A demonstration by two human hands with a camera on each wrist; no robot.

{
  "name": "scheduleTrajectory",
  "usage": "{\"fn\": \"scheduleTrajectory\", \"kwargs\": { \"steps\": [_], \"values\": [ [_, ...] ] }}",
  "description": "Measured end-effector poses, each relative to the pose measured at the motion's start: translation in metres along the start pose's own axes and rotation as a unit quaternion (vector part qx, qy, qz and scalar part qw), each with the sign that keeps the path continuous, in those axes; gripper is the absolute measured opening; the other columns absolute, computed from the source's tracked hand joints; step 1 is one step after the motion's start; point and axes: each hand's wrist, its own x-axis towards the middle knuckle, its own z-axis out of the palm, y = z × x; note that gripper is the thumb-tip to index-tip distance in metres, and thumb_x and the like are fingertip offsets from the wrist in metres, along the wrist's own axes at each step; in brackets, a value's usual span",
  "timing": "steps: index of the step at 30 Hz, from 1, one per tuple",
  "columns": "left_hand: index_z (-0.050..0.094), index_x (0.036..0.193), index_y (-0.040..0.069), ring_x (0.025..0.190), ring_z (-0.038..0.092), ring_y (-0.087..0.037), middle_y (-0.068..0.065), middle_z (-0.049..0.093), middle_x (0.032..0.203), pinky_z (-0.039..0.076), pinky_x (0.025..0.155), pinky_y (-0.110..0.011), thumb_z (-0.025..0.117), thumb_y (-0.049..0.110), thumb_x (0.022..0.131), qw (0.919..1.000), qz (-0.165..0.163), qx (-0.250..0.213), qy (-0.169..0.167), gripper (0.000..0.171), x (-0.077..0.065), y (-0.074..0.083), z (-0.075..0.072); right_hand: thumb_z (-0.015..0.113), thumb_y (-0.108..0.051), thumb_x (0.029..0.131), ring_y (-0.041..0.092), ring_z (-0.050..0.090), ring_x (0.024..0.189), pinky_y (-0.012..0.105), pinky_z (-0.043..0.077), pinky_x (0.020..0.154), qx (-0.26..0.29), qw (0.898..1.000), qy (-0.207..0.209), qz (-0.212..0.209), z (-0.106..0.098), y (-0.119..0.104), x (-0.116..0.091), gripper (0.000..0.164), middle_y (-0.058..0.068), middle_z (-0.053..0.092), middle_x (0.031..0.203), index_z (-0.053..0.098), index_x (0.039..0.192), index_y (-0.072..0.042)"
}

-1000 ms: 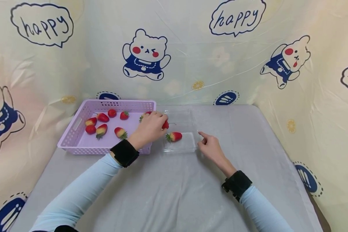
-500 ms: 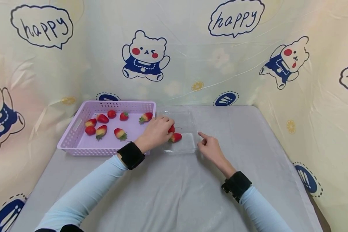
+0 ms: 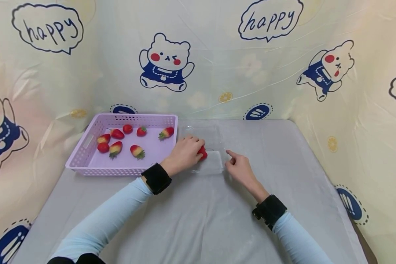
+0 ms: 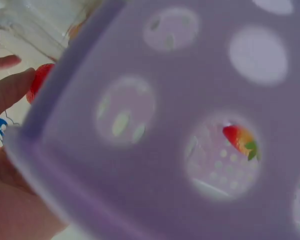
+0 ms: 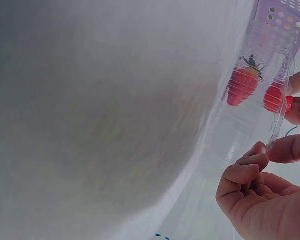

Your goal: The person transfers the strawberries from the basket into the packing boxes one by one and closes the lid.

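Note:
Over a clear plastic container, my left hand holds a red strawberry between thumb and fingers. A thin stem sticks out from it in the head view. Another strawberry lies inside the container, its leaves showing through the wall in the right wrist view; in the head view my left hand mostly hides it. My right hand pinches the container's right edge between thumb and curled index finger. To the left stands a lilac perforated basket, with several strawberries spread over its floor.
The basket's right wall is close beside the container and my left wrist, and it blocks much of the left wrist view. A strawberry lies near that wall. Grey cloth covers the table; a printed curtain hangs behind.
My left hand has moved right and slightly toward me with its strawberry, from the basket's right edge to over the container, covering the strawberry lying there. My right hand stays in place.

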Motion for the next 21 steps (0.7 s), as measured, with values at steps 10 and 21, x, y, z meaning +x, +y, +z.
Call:
{"fn": "scheduleTrajectory", "kwargs": {
  "steps": [10, 21],
  "values": [
    [0.07, 0.125, 0.01, 0.106, 0.061, -0.031, -0.01, 0.072, 0.117, 0.053, 0.091, -0.049, 0.081, 0.022, 0.094, 0.9999, 0.002, -0.002, -0.01, 0.034, 0.009, 0.008, 0.011, 0.055, -0.001, 0.09, 0.011, 0.034, 0.054, 0.028, 0.032, 0.055, -0.006, 1.0, 0.012, 0.004, 0.0, -0.002, -0.001, 0.053, -0.002, 0.043, 0.062, 0.06, 0.143, 0.007],
    [0.07, 0.124, 0.011, 0.101, 0.061, -0.028, -0.007, 0.073, 0.114, 0.053, 0.091, -0.044, 0.081, 0.023, 0.094, 0.9998, 0.009, -0.003, -0.015, 0.034, 0.015, 0.014, 0.023, 0.055, -0.001, 0.091, 0.012, 0.035, 0.054, 0.027, 0.033, 0.054, 0.0, 1.0, 0.003, 0.011, 0.001, -0.002, 0.0, 0.053, 0.0, 0.045, 0.063, 0.059, 0.144, 0.007]
  ]
}}
